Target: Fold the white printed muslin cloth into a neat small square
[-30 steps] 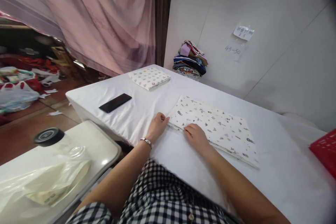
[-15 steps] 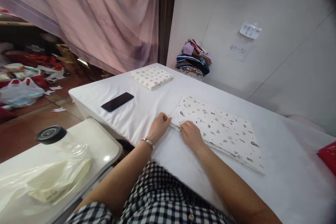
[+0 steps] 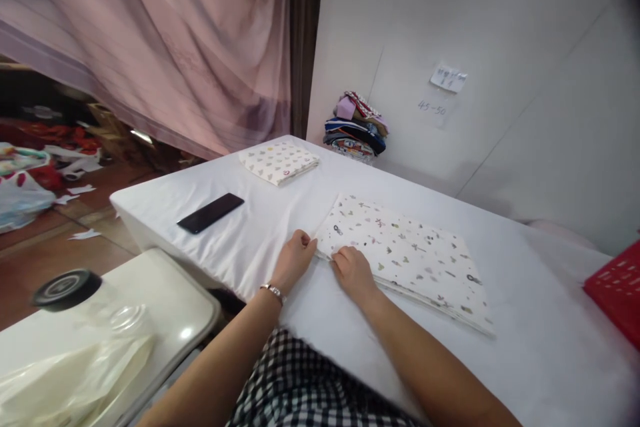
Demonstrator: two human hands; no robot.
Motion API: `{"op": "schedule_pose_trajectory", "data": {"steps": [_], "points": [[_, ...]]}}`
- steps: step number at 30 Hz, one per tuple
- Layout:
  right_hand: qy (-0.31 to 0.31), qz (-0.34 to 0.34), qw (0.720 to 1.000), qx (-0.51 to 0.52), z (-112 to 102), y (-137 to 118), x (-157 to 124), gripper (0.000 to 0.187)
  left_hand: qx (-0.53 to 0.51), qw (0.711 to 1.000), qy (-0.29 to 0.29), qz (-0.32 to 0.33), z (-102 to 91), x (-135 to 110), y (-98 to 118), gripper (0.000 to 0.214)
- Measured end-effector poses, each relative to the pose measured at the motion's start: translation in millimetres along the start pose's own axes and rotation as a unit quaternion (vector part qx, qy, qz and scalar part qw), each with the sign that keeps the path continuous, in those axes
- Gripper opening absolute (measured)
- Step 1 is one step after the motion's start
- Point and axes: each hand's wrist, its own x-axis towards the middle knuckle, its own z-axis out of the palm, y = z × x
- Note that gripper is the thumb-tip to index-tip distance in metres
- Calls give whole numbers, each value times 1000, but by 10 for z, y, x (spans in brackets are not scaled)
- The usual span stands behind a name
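A folded white cloth (image 3: 405, 250) with small printed plants and figures lies flat on the white-covered table (image 3: 520, 373). My left hand (image 3: 296, 259) pinches its near left corner between thumb and fingers. Just to the right, my right hand (image 3: 353, 272) grips the near edge of the same cloth, its fingers curled over the layers. Both hands are close together at that corner. Farther back lies a smaller folded cloth (image 3: 279, 161) with a grey print, out of reach of both hands. A black phone (image 3: 211, 213) rests face up to the left of my left hand.
At the lower left a white stand (image 3: 187, 303) holds a clear jar with a black lid (image 3: 67, 288) and a pale plastic bag (image 3: 75, 373). Folded clothes (image 3: 355, 127) are stacked by the wall. A red basket (image 3: 617, 290) stands at the right edge. A pink curtain (image 3: 215, 47) hangs behind.
The view has shifted slightly, so things appear a little lower and farther left. Both hands stay at the cloth's corner, and its near edge looks slightly flatter.
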Motion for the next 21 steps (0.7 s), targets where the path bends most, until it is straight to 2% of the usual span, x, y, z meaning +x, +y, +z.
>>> {"op": "schedule_pose_trajectory", "data": {"steps": [4,6,9,12,14,16,19,21], "points": [[-14,16,1000,-5,16,-21,16,15,54,998,-7,7,-1,-29,-2,21],[-19,26,999,-8,19,-31,17,15,105,994,3,35,-6,-54,15,21],[-14,30,999,-4,29,-40,16,16,178,973,50,136,-3,-70,93,23],[-9,33,999,0,57,-42,29,18,187,947,70,251,51,-11,223,28],[-8,37,999,-1,77,-48,43,17,162,936,45,309,126,72,294,30],[-10,42,999,-5,80,-57,46,17,149,928,7,341,219,165,311,33],[-23,35,999,-8,18,-54,-7,16,192,920,-39,340,350,272,223,37],[-35,16,999,11,-74,-16,-98,15,234,912,-41,334,407,310,135,39]]}}
